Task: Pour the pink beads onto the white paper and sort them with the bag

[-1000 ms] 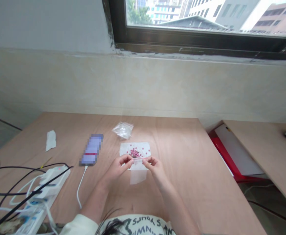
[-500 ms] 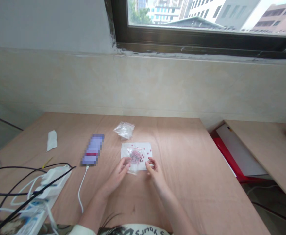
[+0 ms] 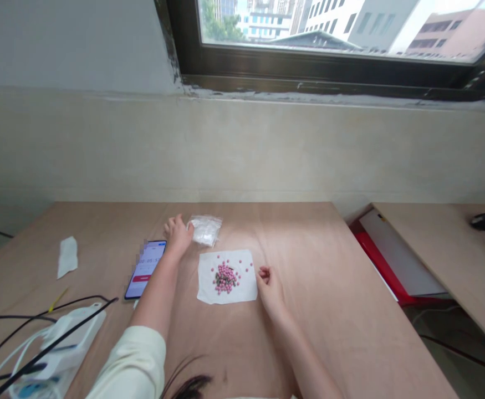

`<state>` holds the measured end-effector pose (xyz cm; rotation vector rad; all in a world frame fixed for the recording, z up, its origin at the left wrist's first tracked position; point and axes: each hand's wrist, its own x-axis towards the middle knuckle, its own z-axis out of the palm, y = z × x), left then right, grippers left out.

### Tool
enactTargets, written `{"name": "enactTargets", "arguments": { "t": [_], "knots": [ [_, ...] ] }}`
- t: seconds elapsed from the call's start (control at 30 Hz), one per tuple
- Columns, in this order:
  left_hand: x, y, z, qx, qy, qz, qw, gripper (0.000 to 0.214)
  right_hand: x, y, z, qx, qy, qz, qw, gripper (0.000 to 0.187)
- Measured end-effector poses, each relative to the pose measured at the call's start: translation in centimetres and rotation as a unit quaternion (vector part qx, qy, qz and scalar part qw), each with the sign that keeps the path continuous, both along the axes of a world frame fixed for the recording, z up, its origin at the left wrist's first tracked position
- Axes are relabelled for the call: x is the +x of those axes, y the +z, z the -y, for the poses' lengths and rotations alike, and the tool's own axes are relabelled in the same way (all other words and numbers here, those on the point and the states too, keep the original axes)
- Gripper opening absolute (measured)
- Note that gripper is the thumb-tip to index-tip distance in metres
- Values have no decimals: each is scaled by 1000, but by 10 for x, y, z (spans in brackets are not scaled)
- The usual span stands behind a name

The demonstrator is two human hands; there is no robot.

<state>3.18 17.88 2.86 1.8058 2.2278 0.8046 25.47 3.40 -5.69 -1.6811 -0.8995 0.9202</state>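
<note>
Logging this from my remote station — the left hand (image 3: 178, 235) is sitting at 11 o'clock from the white paper sheet (image 3: 242, 291), fingers bunched against the edge of the clear plastic bag (image 3: 207, 230), and I can't tell whether they're pinching it or only touching it. The right hand (image 3: 269, 288) is curling into a loose, empty fist at 3 o'clock, just beside the sheet's edge. The pink beads (image 3: 225, 275) are lying in a tight heap mid-sheet, with dark bits mixed in and a few strays dotting the paper around them.

I'm flagging the risks: a knock from the right hand could tip the sheet's edge and send round beads rolling across the plywood table (image 3: 329, 277) — hard to recover. A quick tug on the thin bag could also drag it into the heap. The left forearm (image 3: 154, 293) is crossing close to the phone (image 3: 146, 270) at 9 o'clock, so a careless sweep could shove that too.
</note>
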Motion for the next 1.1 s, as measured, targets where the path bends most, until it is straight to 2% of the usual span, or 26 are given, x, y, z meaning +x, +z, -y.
{"name": "enactTargets", "arguments": {
  "t": [0.07, 0.13, 0.2, 0.27, 0.33, 0.43, 0.5, 0.53, 0.6, 0.7, 0.8, 0.97, 1.1],
  "knots": [
    [0, 3, 5, 42, -10, -11, 999, 38, 0, 2, -5, 12, 11, 60, 998, 21],
    [0, 9, 18, 87, -54, 3, 995, 33, -1, 6, -10, 16, 23, 115, 993, 23],
    [0, 15, 38, 109, -104, 40, 988, 28, -4, 9, -15, 14, 38, 155, 987, 23],
    [0, 14, 65, 85, -138, 96, 982, 25, -6, 12, -18, 12, 57, 177, 982, 21],
    [-2, 5, 98, 17, -152, 147, 977, 22, -8, 14, -19, 8, 61, 187, 980, 20],
    [-10, -24, 148, -95, -125, 229, 961, 23, -6, 19, -11, -25, 34, 197, 980, 19],
    [-17, -42, 178, -163, -121, 245, 948, 27, -2, 21, 1, -56, 20, 223, 973, 21],
    [-21, -50, 189, -175, -113, 243, 947, 29, 1, 22, 8, -72, 19, 245, 967, 23],
    [-26, -58, 205, -170, -138, 217, 951, 28, 4, 23, 24, -102, 21, 300, 948, 26],
    [-25, -60, 209, -150, -172, 152, 962, 28, 6, 20, 44, -119, 23, 390, 913, 26],
    [-19, -60, 202, -142, -171, 113, 968, 31, 5, 16, 52, -107, 30, 449, 886, 25],
    [-16, -65, 196, -161, -130, 118, 971, 30, 3, 16, 51, -113, 30, 460, 880, 24],
    [-19, -66, 197, -154, -125, 135, 971, 29, 3, 16, 51, -110, 34, 461, 880, 23]
  ]
}}
